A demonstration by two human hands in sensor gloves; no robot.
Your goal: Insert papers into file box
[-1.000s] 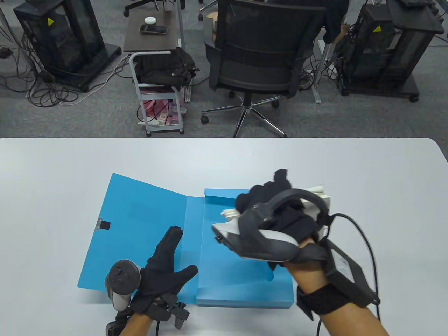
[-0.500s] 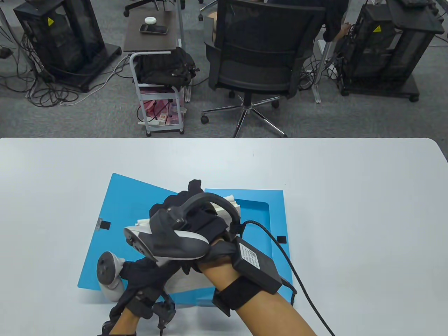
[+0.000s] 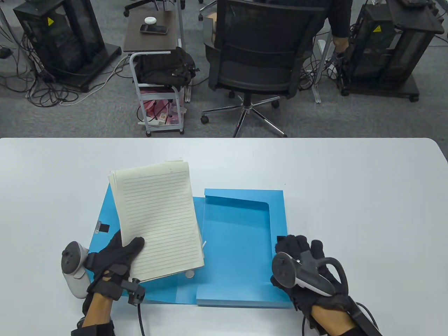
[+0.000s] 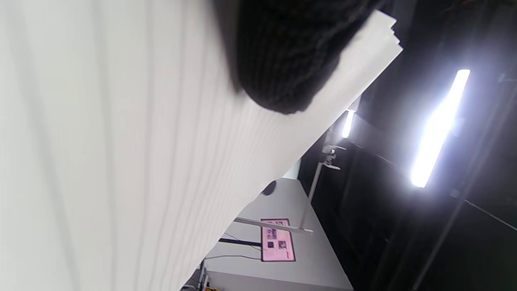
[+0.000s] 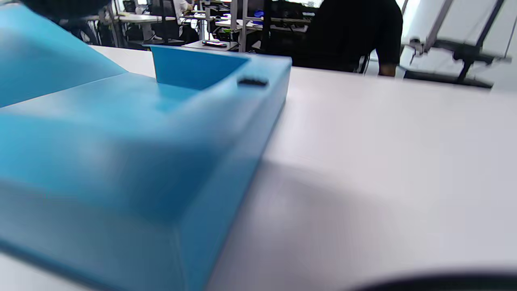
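Note:
A blue file box (image 3: 241,245) lies open on the white table (image 3: 350,182), its lid (image 3: 101,241) folded out flat to the left. My left hand (image 3: 117,257) grips a stack of lined white papers (image 3: 159,217) by its near corner and holds it tilted above the lid, thumb on top. The stack fills the left wrist view (image 4: 121,153) with a gloved finger (image 4: 286,60) on it. My right hand (image 3: 308,266) rests at the box's near right corner and holds nothing. The right wrist view shows the box side (image 5: 161,161) close up.
A black office chair (image 3: 259,56) stands beyond the table's far edge, beside a small cart (image 3: 159,73). Black equipment racks (image 3: 59,42) stand on the floor at far left and far right. A black clasp patch (image 3: 104,226) sits on the lid's left edge.
My right hand carried the papers left across the box and passed them to my left hand, then drew back to the box's near right corner. My left hand now holds the stack up over the lid.

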